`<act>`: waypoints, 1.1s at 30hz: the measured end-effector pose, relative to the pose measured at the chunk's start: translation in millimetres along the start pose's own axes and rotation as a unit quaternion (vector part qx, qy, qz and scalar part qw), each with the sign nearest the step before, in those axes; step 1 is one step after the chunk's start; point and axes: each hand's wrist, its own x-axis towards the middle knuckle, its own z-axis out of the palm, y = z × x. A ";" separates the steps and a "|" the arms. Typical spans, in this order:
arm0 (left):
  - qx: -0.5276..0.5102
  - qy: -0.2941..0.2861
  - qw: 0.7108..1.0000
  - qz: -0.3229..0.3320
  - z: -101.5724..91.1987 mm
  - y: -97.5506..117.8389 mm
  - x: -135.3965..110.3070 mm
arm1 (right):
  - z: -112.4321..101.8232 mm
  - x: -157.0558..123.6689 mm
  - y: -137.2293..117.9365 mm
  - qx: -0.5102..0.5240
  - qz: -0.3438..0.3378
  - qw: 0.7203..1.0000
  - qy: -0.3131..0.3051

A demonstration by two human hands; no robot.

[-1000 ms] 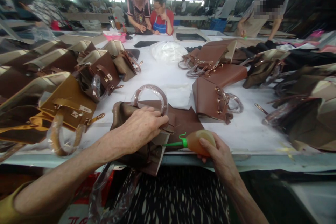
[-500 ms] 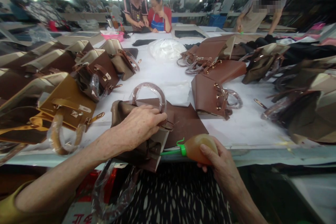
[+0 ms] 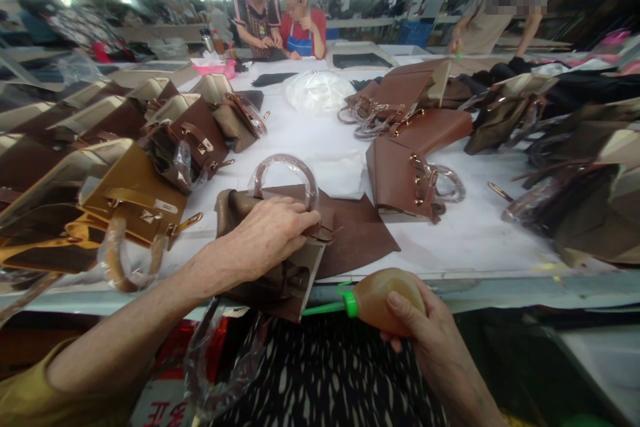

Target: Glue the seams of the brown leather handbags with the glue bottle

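My left hand is closed over the upper edge of a dark brown handbag lying at the table's front edge. One plastic-wrapped handle stands up behind that hand, and another hangs below the table edge. A brown leather flap spreads out to the right of the bag. In my right hand is a squeeze bottle of amber liquid with a green cap and long green nozzle. The nozzle tip is at the bag's pale open edge, low on its right side. Fingers of my left hand are partly hidden.
Rows of brown handbags and a mustard handbag fill the left side. More brown bags lie on the right. A white plastic bundle and a pink basin sit farther back. Several people work across the table.
The bottle in my right hand has moved slightly down, and its nozzle tip is lower along the bag's edge. My left hand keeps its place on the bag.
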 end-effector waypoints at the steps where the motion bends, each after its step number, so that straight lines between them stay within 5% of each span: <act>1: -0.002 0.000 1.000 0.000 -0.3 0.1 0.0 | 0.6 -1.1 -0.3 0.005 -0.002 1.000 0.010; 12: -0.009 0.002 1.000 0.001 -1.6 0.3 -0.6 | 0.7 3.8 4.6 0.032 0.009 0.996 0.083; 24: -0.009 -0.003 1.000 -0.003 -3.6 2.1 -1.3 | 2.9 -1.1 7.0 0.025 0.020 0.995 0.092; 33: -0.009 -0.009 1.000 -0.010 -2.4 1.8 0.3 | 4.9 -11.6 7.2 0.014 0.016 0.999 0.037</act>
